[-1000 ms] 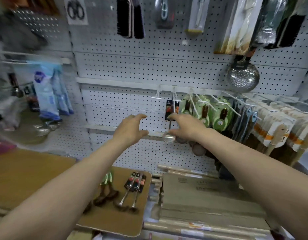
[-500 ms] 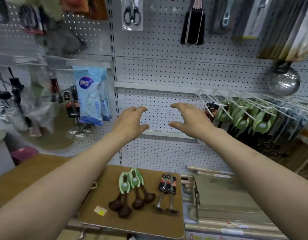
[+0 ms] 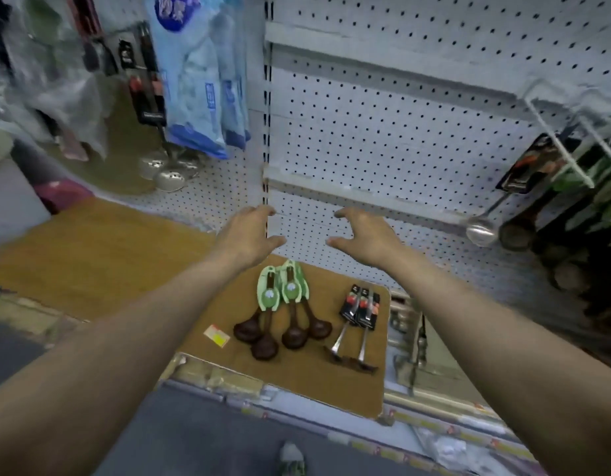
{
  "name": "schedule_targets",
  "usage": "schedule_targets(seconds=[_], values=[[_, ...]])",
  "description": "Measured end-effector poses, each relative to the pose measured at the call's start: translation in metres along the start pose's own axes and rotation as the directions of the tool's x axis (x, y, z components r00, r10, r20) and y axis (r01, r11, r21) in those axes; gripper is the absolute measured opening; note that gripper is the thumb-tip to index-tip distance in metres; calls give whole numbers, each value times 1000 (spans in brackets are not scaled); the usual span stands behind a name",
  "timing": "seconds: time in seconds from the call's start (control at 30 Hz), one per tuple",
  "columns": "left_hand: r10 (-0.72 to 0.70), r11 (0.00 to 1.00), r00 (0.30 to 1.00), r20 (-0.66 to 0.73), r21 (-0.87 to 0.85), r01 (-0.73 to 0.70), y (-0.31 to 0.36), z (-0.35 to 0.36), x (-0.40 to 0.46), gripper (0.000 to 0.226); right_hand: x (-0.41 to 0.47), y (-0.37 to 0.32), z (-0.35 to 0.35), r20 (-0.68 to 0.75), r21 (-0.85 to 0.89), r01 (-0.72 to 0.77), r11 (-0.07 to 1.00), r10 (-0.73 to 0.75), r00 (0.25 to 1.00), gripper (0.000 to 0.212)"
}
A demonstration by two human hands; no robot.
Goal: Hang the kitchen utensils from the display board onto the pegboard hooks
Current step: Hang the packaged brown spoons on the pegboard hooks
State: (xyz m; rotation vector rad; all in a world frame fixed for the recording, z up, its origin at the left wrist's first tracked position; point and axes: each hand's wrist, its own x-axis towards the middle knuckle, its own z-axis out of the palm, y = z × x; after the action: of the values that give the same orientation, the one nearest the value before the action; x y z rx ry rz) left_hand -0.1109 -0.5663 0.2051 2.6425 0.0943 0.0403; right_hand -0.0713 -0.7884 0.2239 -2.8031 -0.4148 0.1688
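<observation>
A brown display board lies low in front of me. On it lie several dark wooden ladles with green card labels and two steel ladles with black card labels. My left hand and my right hand hover side by side above the board's far edge, fingers loosely spread, holding nothing. Behind them stands the white pegboard. White wire hooks at the right carry a steel ladle with a black label and green-labelled ladles.
Blue packets and skimmers hang on the left pegboard panel. A second brown board lies to the left. Shelf edge strips run below, with grey floor and a shoe beneath.
My right hand left the steel ladle hanging on the hook. Both hands came down and left, over the display board, and the view tilted downward.
</observation>
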Motion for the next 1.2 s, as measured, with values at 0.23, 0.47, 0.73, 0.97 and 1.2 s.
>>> schedule_targets(seconds=[0.23, 0.47, 0.73, 0.97, 1.2], values=[[-201, 962, 955, 217, -141, 234, -73, 124, 49, 58, 70, 52, 126, 312, 109, -145, 983, 104, 944, 61], [-380, 828, 860, 341, -289, 481, -111, 224, 67, 51, 127, 79, 231, 455, 233, -355, 905, 221, 863, 50], [-622, 643, 725, 294, -336, 688, -161, 272, 88, 59, 168, 80, 319, 495, 342, -611, 714, 416, 763, 71], [-647, 629, 705, 289, -321, 708, -175, 285, 91, 54, 171, 70, 348, 333, 169, -559, 812, 487, 808, 87], [-638, 620, 694, 334, -312, 720, -177, 295, 102, 59, 165, 71, 350, 208, 331, -495, 804, 449, 869, 58]])
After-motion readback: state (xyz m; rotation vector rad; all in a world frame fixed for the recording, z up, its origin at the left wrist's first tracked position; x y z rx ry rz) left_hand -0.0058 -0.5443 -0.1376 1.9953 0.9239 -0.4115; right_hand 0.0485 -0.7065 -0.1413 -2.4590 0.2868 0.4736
